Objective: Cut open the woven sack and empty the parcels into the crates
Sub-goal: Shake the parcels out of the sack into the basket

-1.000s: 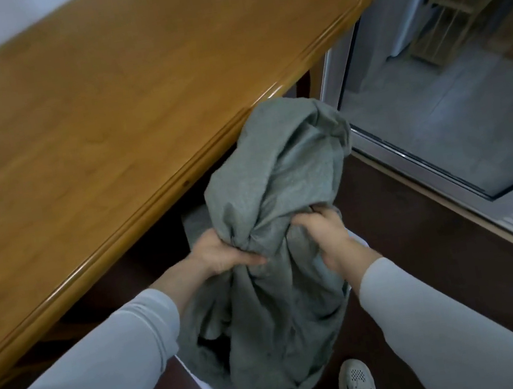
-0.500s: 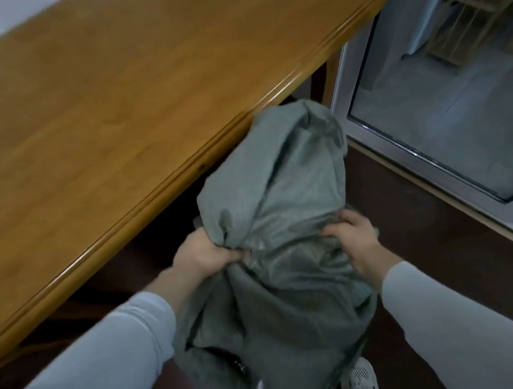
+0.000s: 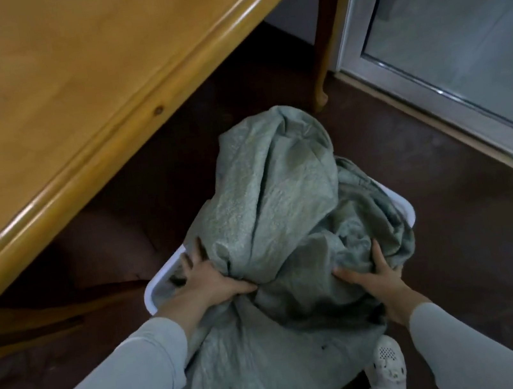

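- Woven sack (image 3: 284,210): grey-green, coarse-weave cloth, limp and heavily creased. It sits in the middle of the view, piled over a crate, with its bulging upper end toward 12 o'clock and a flatter flap spilling toward 6 o'clock.
- Table (image 3: 64,90): glossy honey-coloured wood with a rounded, moulded edge, filling the view from 9 to 12 o'clock. One curved leg (image 3: 323,49) stands at 1 o'clock.
- Crate (image 3: 154,288): white plastic with rounded corners. It is mostly hidden under the sack, with its rim showing at the sack's 9 and 3 o'clock sides.
- Left hand (image 3: 208,282): at the sack's 8 o'clock side. The thumb is clamped over a bunched fold and the fingers are tucked behind the cloth beside the crate rim, so it holds the sack.
- Right hand (image 3: 379,279): at the sack's 4 o'clock side. The fingers are spread, their tips sunk into the folds, clutching a handful of the fabric.
- Shoe (image 3: 387,362): white, perforated, at 5 o'clock, just beside the sack's flap.
- Glass door (image 3: 457,28): metal-framed, at 2 o'clock, above the dark brown floor (image 3: 474,243).
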The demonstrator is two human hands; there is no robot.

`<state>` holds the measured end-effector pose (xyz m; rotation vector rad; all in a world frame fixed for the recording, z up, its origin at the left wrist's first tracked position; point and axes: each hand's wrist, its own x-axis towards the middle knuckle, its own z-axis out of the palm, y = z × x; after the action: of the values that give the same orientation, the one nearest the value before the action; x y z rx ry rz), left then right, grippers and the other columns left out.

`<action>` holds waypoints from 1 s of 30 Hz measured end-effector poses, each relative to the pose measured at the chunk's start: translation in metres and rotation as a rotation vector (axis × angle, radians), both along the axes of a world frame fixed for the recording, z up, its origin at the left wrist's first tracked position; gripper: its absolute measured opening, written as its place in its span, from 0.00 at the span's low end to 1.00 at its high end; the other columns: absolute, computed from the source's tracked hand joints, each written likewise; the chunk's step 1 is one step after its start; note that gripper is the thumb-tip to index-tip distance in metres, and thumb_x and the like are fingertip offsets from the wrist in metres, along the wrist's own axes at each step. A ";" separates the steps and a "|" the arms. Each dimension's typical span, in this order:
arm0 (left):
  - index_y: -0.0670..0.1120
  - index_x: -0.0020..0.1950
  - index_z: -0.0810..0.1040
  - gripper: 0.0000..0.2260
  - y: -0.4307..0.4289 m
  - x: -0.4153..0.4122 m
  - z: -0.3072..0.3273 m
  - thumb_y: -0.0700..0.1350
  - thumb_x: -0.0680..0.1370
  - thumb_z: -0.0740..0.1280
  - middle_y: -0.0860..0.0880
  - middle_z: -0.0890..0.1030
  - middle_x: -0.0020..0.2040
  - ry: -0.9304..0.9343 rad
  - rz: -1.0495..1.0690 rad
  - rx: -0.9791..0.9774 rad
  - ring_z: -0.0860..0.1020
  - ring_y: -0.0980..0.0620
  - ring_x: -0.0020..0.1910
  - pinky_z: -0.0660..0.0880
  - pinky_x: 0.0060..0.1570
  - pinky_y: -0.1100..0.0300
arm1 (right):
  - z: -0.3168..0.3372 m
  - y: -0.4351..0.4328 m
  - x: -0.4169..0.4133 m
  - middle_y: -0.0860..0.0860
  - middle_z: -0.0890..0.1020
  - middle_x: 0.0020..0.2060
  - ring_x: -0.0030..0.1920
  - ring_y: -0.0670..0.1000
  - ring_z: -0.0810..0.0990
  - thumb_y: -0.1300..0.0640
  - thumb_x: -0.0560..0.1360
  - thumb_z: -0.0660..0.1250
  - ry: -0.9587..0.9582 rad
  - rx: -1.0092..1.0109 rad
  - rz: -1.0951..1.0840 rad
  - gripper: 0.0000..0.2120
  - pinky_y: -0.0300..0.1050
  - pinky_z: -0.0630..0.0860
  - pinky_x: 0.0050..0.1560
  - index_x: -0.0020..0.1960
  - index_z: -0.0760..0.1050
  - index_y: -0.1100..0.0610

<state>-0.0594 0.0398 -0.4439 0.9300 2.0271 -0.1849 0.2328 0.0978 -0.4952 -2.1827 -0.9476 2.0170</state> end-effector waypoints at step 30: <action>0.48 0.69 0.71 0.22 0.002 0.011 0.064 0.55 0.77 0.64 0.48 0.71 0.70 -0.314 0.015 0.299 0.69 0.49 0.69 0.64 0.68 0.61 | 0.088 0.042 -0.052 0.53 0.61 0.73 0.71 0.59 0.62 0.57 0.69 0.71 0.128 0.036 0.377 0.32 0.54 0.65 0.67 0.70 0.67 0.46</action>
<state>-0.0482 0.0418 -0.3799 1.0532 1.7952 0.2657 0.1809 0.1402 -0.4077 -1.9445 -1.4544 2.2318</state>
